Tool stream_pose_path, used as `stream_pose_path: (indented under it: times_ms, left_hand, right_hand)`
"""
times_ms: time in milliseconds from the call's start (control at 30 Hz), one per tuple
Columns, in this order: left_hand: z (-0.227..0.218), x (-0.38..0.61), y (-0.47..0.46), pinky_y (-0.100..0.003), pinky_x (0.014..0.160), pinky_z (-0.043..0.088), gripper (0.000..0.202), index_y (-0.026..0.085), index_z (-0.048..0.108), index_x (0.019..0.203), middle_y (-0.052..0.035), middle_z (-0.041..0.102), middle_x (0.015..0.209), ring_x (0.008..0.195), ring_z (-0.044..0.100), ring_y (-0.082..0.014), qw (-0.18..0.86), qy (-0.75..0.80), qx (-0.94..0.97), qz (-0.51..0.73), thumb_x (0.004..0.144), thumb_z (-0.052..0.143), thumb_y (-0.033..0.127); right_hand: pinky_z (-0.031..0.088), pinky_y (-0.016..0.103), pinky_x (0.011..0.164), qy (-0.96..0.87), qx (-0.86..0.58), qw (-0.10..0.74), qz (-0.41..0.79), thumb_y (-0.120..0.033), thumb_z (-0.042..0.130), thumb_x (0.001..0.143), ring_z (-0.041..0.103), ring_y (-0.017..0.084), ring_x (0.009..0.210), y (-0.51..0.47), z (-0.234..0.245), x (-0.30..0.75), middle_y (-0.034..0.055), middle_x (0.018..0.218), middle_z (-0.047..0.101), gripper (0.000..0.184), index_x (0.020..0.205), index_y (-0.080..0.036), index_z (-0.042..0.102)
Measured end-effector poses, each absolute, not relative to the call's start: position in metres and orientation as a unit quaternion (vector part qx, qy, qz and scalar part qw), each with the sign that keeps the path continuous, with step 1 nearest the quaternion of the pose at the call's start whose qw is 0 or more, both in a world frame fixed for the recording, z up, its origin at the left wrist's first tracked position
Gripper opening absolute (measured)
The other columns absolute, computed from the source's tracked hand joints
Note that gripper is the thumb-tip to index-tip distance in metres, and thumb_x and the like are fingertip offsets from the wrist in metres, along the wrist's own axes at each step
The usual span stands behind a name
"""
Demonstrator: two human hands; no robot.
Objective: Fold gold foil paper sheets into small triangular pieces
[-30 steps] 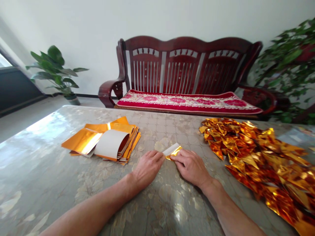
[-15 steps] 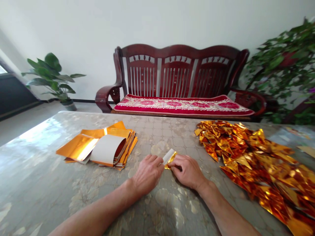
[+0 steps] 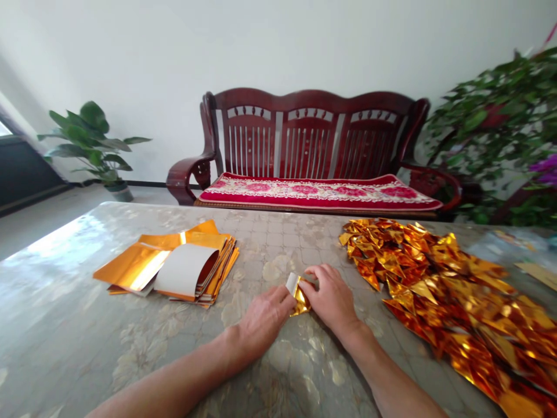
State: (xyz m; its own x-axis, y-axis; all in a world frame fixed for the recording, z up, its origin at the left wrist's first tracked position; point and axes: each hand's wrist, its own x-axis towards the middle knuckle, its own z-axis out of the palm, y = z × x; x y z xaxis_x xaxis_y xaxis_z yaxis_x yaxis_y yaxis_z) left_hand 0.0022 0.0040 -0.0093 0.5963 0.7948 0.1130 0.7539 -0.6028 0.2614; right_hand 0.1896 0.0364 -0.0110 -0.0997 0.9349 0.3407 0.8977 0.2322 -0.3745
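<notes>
Between my hands, at the middle of the table, is a small piece of gold foil paper point(image 3: 301, 302), partly folded, with a strip of its pale back showing. My left hand point(image 3: 270, 313) grips its left side with the fingers closed. On the other side my right hand point(image 3: 329, 296) pinches the right edge between thumb and fingers. To the left lies a stack of gold foil sheets point(image 3: 130, 262), the top ones bent over so a whitish back shows. A large heap of folded gold foil pieces point(image 3: 429, 284) spreads over the right side.
The table point(image 3: 165, 354) has a patterned, glossy cover. A clear plastic bag point(image 3: 507, 247) lies behind the heap at right. Beyond the table stands a dark red wooden bench point(image 3: 311, 130) with a red floral cushion, flanked by a potted plant point(image 3: 98, 139) and trailing greenery point(image 3: 491, 128).
The foil piece now shows more gold and less of its pale strip. My right hand has shifted up along its edge. The whole view has tilted slightly.
</notes>
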Motion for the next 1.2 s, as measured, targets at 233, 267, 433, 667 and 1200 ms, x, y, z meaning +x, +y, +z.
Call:
stream_pose_path:
  times_ms: [233, 267, 433, 667, 1200]
  left_hand:
    - [0.001, 0.01, 0.003, -0.027, 0.077, 0.047, 0.016, 0.019, 0.058, 0.102, -0.0031, 0.062, 0.101, 0.091, 0.058, -0.0183, 0.069, 0.425, 0.901, 0.05, 0.1, 0.043, 0.018]
    - [0.002, 0.011, 0.004, -0.028, 0.077, 0.047, 0.015, 0.019, 0.058, 0.102, -0.0035, 0.062, 0.099, 0.09, 0.058, -0.0191, 0.057, 0.422, 0.903, 0.048, 0.1, 0.043, 0.018]
    - [0.0, 0.017, 0.005, -0.033, 0.087, 0.049, 0.01, 0.018, 0.059, 0.099, -0.0038, 0.063, 0.103, 0.097, 0.057, -0.0214, 0.041, 0.413, 0.906, 0.082, 0.098, 0.051, 0.024]
    - [-0.007, 0.02, 0.002, -0.036, 0.096, 0.047, 0.016, 0.023, 0.057, 0.112, -0.0011, 0.06, 0.122, 0.11, 0.055, -0.0213, 0.069, 0.442, 0.886, 0.122, 0.097, 0.054, 0.027]
    - [-0.012, 0.019, 0.0, -0.038, 0.094, 0.046, 0.016, 0.023, 0.054, 0.114, -0.0036, 0.056, 0.124, 0.111, 0.051, -0.0223, 0.042, 0.44, 0.892, 0.098, 0.098, 0.052, 0.025]
  right_hand:
    - [0.036, 0.028, 0.078, -0.743, -0.636, 0.204, 0.048, -0.028, 0.061, 0.085, 0.054, 0.019, 0.091, 0.035, -0.007, 0.186, 0.0025, 0.093, 0.063, 0.006, 0.083, -0.023, 0.064]
    - [0.035, 0.028, 0.077, -0.741, -0.637, 0.206, 0.055, -0.026, 0.06, 0.084, 0.054, 0.019, 0.091, 0.035, -0.007, 0.184, 0.0023, 0.092, 0.064, 0.005, 0.083, -0.023, 0.064]
    - [0.033, 0.027, 0.072, -0.735, -0.638, 0.213, 0.087, -0.02, 0.055, 0.085, 0.055, 0.017, 0.087, 0.036, -0.006, 0.18, 0.0003, 0.088, 0.064, 0.006, 0.082, -0.023, 0.059]
    - [0.033, 0.026, 0.07, -0.724, -0.648, 0.207, 0.115, -0.022, 0.056, 0.085, 0.057, 0.015, 0.083, 0.038, -0.002, 0.181, -0.0003, 0.086, 0.064, 0.007, 0.078, -0.023, 0.058]
    - [0.033, 0.025, 0.067, -0.744, -0.633, 0.166, 0.13, -0.03, 0.055, 0.088, 0.058, 0.013, 0.085, 0.05, 0.004, 0.199, -0.0006, 0.09, 0.06, 0.017, 0.076, -0.022, 0.063]
